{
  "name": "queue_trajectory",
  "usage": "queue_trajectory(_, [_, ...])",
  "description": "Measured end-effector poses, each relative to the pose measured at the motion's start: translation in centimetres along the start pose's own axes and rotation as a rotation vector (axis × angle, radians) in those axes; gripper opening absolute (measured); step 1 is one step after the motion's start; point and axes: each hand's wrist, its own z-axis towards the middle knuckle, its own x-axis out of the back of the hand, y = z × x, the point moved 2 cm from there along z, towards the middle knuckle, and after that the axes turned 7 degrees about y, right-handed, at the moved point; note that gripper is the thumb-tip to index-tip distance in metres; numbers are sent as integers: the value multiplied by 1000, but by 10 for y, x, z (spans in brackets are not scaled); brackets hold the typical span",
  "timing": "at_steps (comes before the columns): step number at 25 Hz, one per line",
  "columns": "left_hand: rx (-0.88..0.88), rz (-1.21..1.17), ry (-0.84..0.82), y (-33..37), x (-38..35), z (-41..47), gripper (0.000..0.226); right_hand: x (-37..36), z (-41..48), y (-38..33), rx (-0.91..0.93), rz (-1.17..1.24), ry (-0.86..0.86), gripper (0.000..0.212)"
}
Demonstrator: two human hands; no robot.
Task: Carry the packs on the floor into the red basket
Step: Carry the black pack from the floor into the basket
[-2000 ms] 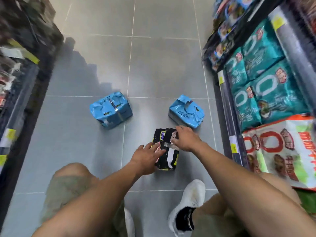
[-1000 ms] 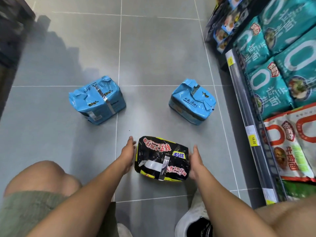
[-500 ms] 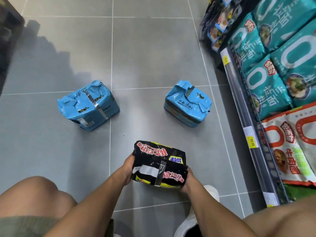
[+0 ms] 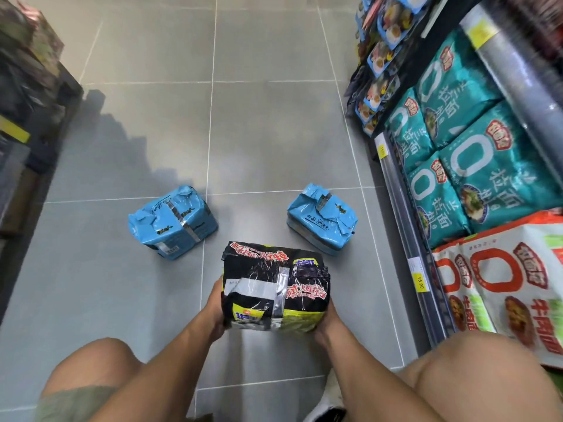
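A black pack is gripped between left hand and right hand, seemingly lifted off the floor; two blue packs are left there.

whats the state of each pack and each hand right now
black pack: lifted off the floor, held between both hands
left blue pack: on the floor, untouched
right blue pack: on the floor, untouched
left hand: gripping the black pack's left side
right hand: gripping its right side

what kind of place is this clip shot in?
Most likely a grocery shop aisle: stocked shelves with rows of teal noodle packs on the right, yellow price tags on the shelf rail, and a grey tiled floor between two shelf runs.
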Motion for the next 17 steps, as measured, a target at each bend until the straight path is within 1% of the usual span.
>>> queue_trajectory(1, [-16, -2, -15, 6, -1, -9, 49, -3, -14, -9, 18, -11, 2, 52])
queue_trajectory(3, [-64, -33, 13, 24, -2, -35, 44, -8, -45, -28, 38, 3, -18, 48])
queue_trajectory(6, [-53, -101, 50, 55, -2, -97, 44, -19, -122, -60, 68, -15, -58, 46])
queue_trajectory(8, [-69, -110, 60, 79, 2, -144, 44, -25, -183, -85, 46, -14, -104, 49])
queue_trajectory(12, [-102, -72, 38, 148, -6, -250, 45, -31, -312, -142, -24, -39, -92, 65])
queue_trajectory(14, [-96, -70, 60, 180, -18, -314, 46, -32, -378, -169, -73, -52, -85, 72])
queue_trajectory(15, [-88, -54, 58, 192, -23, -344, 48, -28, -404, -178, -102, -66, -75, 73])
queue_trajectory(17, [-84, -38, 3, 215, -35, -398, 50, -21, -447, -194, -106, -49, -51, 70])
